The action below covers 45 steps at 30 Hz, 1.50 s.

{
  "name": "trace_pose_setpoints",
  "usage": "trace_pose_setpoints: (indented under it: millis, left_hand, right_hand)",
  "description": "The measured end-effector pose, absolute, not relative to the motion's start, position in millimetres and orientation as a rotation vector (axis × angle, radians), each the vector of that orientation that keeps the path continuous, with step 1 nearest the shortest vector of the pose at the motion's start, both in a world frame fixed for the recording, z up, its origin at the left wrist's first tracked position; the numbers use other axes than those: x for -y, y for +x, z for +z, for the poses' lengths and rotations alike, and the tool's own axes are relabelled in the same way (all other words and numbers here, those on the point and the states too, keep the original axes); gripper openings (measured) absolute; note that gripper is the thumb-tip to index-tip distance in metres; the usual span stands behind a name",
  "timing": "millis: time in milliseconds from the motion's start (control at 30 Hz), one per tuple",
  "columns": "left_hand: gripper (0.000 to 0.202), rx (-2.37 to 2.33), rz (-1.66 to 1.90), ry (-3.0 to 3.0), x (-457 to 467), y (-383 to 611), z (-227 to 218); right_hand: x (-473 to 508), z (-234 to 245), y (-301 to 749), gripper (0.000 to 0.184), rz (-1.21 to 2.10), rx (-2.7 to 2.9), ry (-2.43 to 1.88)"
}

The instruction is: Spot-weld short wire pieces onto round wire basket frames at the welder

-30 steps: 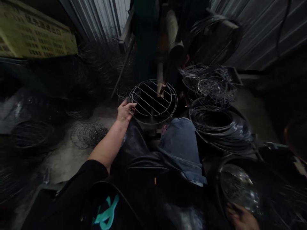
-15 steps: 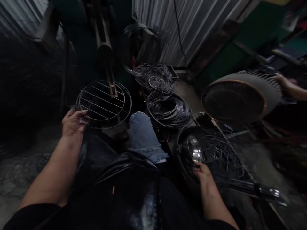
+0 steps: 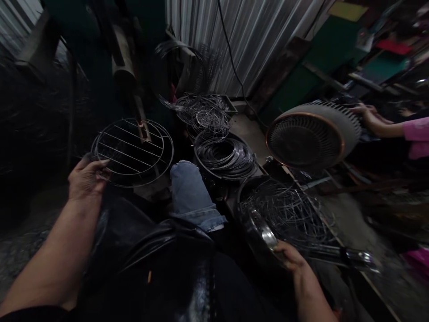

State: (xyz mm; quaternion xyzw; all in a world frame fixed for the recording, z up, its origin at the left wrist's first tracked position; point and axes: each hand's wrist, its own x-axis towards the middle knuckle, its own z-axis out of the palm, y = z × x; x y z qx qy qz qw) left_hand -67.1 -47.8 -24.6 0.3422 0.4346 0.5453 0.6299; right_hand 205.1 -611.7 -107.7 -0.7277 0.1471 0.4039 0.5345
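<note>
My left hand [image 3: 87,178] is closed on the near left edge of a round wire rack [image 3: 119,157], which has two rings and several parallel crossbars. The rack is held out level by a copper-coloured machine tip [image 3: 144,132], but I cannot tell whether they touch. On the right, my right hand [image 3: 291,256] grips the rim of a shiny metal bowl [image 3: 266,232]. The bowl is tilted on its side in front of a dark tub [image 3: 241,197] with tangled wire pieces [image 3: 288,210]. Part of the bowl is lost in shadow.
A coil of wire [image 3: 231,158] lies in a basin ahead, with tangled wire rings [image 3: 204,116] behind it. A grey fan [image 3: 311,134] stands at the right, near a co-worker's hand [image 3: 372,118]. A shiny metal tube [image 3: 351,257] lies by the tub.
The view has swung right, so most things sit further left and a pink sleeve shows. My right hand has brought the bowl lower and tilted it. The left hand still holds the rack.
</note>
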Motion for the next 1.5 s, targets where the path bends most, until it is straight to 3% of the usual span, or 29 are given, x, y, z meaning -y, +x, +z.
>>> trace_pose_setpoints:
  millis: [200,433,733,1100,1300,1400,1500]
  left_hand:
    - [0.029,-1.026,1.264,0.764,43,-67,-27]
    - [0.035,-1.034,1.302,0.641,45,-71,-28]
    - [0.039,-0.948,1.355,0.66,42,-85,-24]
    - [0.041,-0.957,1.312,0.648,39,-82,-38]
    - [0.042,-0.89,1.291,0.682,39,-83,-39]
    - [0.046,-0.876,1.272,0.661,42,-85,-40]
    - [0.047,-0.851,1.256,0.646,44,-86,-41]
  right_hand:
    - [580,-70,210,0.025,0.782,-0.251,-1.703]
    - [448,-55,206,0.033,0.571,-0.06,-1.609]
    - [342,-46,175,0.03,0.869,0.174,-1.641]
    - [268,-63,176,0.073,1.25,0.699,-1.8]
    - [229,-75,153,0.07,1.065,1.625,-1.923]
    - [221,-77,117,0.071,0.892,1.924,-2.191]
    - [221,-83,91,0.065,0.632,2.043,-2.19]
